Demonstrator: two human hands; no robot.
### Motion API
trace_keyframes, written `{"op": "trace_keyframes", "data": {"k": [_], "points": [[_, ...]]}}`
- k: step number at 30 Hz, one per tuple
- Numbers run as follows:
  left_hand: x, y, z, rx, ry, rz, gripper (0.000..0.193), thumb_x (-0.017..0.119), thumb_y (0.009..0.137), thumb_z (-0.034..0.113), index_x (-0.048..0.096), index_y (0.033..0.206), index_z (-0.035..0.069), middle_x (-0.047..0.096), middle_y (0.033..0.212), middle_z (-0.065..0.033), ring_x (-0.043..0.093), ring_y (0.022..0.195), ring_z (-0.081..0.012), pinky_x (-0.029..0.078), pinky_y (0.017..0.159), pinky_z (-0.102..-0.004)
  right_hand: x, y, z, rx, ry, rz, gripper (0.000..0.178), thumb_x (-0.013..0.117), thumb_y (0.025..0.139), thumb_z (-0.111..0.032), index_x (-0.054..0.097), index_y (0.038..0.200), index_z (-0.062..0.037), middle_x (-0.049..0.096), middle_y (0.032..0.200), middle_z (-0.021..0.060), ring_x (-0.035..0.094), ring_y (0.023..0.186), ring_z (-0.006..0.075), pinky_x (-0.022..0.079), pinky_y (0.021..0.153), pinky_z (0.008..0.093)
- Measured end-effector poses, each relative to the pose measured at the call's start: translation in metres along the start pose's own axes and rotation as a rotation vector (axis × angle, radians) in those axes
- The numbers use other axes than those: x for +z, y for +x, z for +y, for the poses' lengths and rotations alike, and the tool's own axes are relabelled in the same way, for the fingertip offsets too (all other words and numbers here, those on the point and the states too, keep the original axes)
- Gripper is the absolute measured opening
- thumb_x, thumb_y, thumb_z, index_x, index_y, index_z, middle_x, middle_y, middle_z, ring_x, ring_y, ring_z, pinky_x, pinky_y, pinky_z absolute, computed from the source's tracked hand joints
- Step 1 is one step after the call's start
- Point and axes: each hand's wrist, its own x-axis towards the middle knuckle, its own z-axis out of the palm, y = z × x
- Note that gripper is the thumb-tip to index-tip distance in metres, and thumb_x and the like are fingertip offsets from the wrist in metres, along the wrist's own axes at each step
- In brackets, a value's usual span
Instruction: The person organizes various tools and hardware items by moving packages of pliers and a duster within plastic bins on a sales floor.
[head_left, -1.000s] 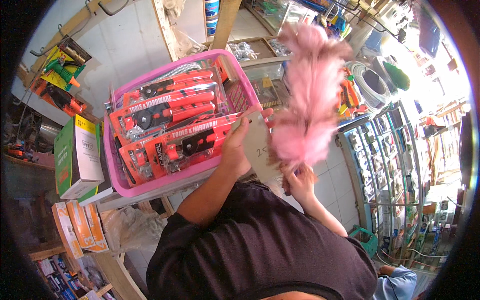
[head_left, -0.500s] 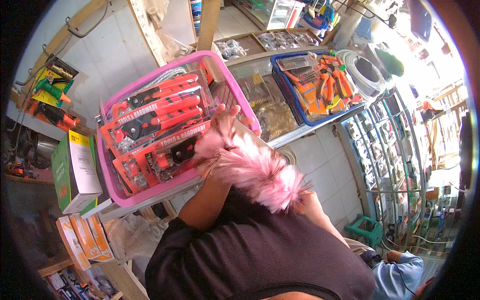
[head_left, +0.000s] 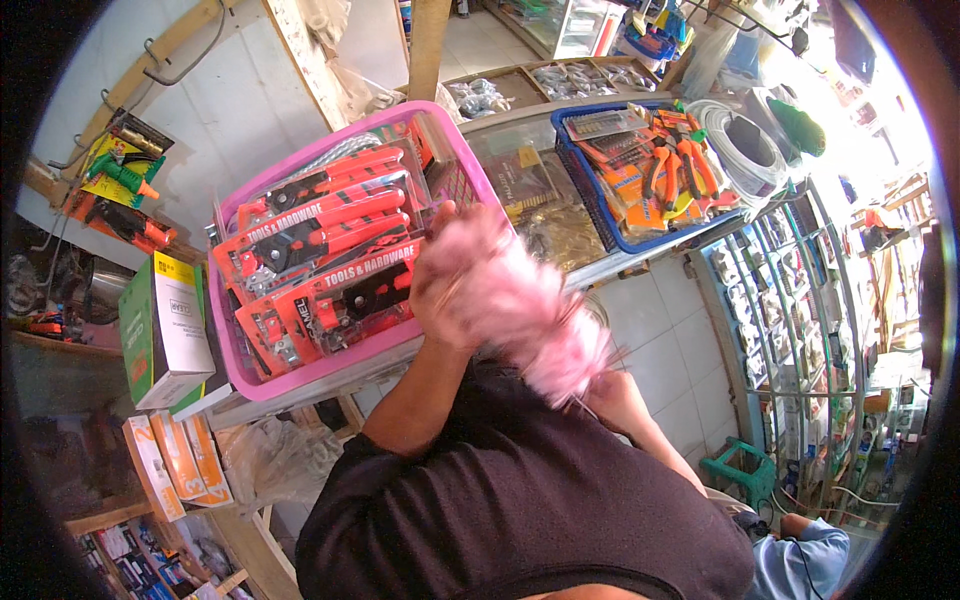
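A fluffy pink feather duster point(head_left: 530, 310), smeared by motion, stretches in front of my chest between my two hands. My right hand point(head_left: 617, 402) is closed at the duster's lower right end. At the upper left end, my left hand point(head_left: 440, 308) is against the feathers; they cover most of its fingers and the rest are blurred, so I cannot tell its grip. Just beyond my left hand is a pink plastic basket point(head_left: 287, 378), filled with red-handled tools in clear packs point(head_left: 360, 292).
A blue basket point(head_left: 640, 243) of orange-handled pliers and packs stands on the glass counter, with white cable coils point(head_left: 745, 155) beside it. Boxes point(head_left: 172, 325) stand left of the pink basket. A green stool point(head_left: 740, 468) and a seated person's blue sleeve point(head_left: 800, 560) are at lower right.
The duster's upper end and my left hand have shifted, and the feathers now blur. My left fingers, spread past the feathers before, are now mostly covered. The view has shifted slightly.
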Motion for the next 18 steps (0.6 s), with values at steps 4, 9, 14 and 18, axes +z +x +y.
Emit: {"op": "trace_keyframes", "data": {"k": [4,9,14,18], "points": [[-0.007,0.002,-0.005,0.356,1.176,0.000,0.054,0.039,0.092,0.042,0.034,0.133,0.007,0.041,0.133,-0.0156,0.042,0.118,-0.0385,0.030,0.099,-0.0590,-0.007,0.003,-0.006,-0.043,0.102,0.004,0.027,0.060,0.077,-0.023,0.060,0.082,0.0035,0.059,0.070,0.0229,0.059,0.066,0.0368,0.047,0.061,0.0396],[0.006,0.019,-0.015,0.033,0.131,0.341,0.057,0.032,0.093,0.047,0.034,0.133,0.007,0.040,0.132,-0.0180,0.043,0.117,-0.0394,0.036,0.095,-0.0556,-0.005,0.015,0.021,-0.109,0.304,0.025,0.026,0.061,0.077,-0.023,0.062,0.085,0.0024,0.061,0.073,0.0209,0.062,0.066,0.0302,0.048,0.064,0.0379],[0.000,0.040,-0.019,-0.028,0.220,0.197,0.056,0.029,0.093,0.047,0.035,0.133,0.008,0.040,0.133,-0.0169,0.043,0.117,-0.0361,0.035,0.097,-0.0510,-0.031,0.025,0.011,-0.149,0.216,-0.036,0.024,0.061,0.077,-0.021,0.062,0.086,0.0013,0.062,0.073,0.0181,0.063,0.069,0.0221,0.048,0.066,0.0355],[0.001,0.064,-0.030,-0.040,0.405,0.318,0.055,0.030,0.093,0.047,0.036,0.133,0.010,0.045,0.129,-0.0164,0.045,0.117,-0.0317,0.034,0.100,-0.0454,-0.028,0.046,0.032,-0.174,0.215,-0.005,0.021,0.060,0.078,-0.020,0.062,0.082,0.0004,0.063,0.076,0.0176,0.062,0.072,0.0178,0.048,0.065,0.0337]]}}
